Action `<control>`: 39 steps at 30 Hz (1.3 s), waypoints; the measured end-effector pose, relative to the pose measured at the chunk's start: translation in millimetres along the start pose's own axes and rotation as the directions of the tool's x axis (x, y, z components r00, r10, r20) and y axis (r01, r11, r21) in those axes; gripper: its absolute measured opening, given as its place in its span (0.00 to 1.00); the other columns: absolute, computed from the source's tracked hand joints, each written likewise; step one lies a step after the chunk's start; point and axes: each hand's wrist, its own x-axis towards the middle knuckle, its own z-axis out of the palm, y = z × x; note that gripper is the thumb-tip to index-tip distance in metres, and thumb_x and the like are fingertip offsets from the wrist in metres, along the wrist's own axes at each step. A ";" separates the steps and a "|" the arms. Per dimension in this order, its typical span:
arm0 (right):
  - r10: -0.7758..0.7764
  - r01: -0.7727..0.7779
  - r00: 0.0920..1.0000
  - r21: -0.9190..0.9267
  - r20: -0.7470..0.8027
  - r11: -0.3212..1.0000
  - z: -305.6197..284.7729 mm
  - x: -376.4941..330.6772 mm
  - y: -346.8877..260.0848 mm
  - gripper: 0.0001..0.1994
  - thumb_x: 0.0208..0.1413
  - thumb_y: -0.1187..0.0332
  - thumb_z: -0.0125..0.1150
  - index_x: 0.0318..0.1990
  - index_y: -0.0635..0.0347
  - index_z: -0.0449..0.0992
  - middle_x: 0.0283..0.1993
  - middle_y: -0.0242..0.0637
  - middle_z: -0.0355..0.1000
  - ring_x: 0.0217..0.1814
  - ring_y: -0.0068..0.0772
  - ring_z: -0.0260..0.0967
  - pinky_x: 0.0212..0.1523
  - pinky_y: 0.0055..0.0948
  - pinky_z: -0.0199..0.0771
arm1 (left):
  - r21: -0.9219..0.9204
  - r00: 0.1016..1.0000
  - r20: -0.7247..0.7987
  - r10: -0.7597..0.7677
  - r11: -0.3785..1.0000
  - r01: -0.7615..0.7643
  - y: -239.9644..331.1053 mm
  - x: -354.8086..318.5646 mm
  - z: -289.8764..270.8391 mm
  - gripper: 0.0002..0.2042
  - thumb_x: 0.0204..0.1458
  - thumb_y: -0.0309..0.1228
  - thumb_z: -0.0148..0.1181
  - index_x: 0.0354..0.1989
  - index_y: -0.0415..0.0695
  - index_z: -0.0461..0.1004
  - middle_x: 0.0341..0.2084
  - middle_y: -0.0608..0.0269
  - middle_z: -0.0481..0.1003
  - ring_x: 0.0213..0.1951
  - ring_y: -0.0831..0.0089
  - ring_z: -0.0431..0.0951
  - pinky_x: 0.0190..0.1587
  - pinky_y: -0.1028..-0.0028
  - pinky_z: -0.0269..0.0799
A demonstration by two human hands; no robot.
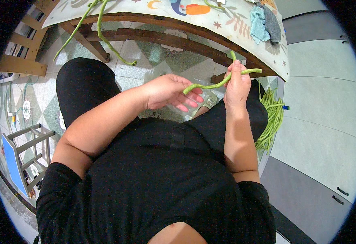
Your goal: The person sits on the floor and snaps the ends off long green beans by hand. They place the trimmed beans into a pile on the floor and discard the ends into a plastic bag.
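Observation:
Green long beans (pixel 212 86) are pinched between the thumb and fingers of my right hand (pixel 237 89), in front of the table edge. One curved length runs left from that grip, and shorter ends stick out above and to the right. My left hand (pixel 165 91) is turned palm up with its fingers stretched out, and the bean's left end lies over or just above them; whether they touch I cannot tell. Beside my right knee lies a heap of long beans (pixel 270 118). More long beans (pixel 100 28) hang over the table's front edge at the left.
Ahead stands a wooden table with a patterned cover (pixel 145 6), bearing a teal cloth (pixel 258 25) and a grey cloth (pixel 272 25). Grey cabinets (pixel 318 93) line the right. A blue-topped stool (pixel 14 162) and a wooden chair (pixel 21 70) stand left. Clear plastic (pixel 159 72) lies on the tiled floor.

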 end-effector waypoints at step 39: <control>0.134 -0.500 0.810 -0.554 -0.571 0.666 -378.4 17.7 144.8 0.14 0.49 0.68 0.51 0.41 0.67 0.66 0.26 0.40 0.68 0.25 0.27 0.67 0.23 0.26 0.67 | 0.199 0.964 -0.268 0.009 0.979 0.046 -13.1 19.4 1.3 0.15 0.53 0.38 0.44 0.43 0.40 0.65 0.31 0.62 0.72 0.30 0.76 0.71 0.32 0.79 0.66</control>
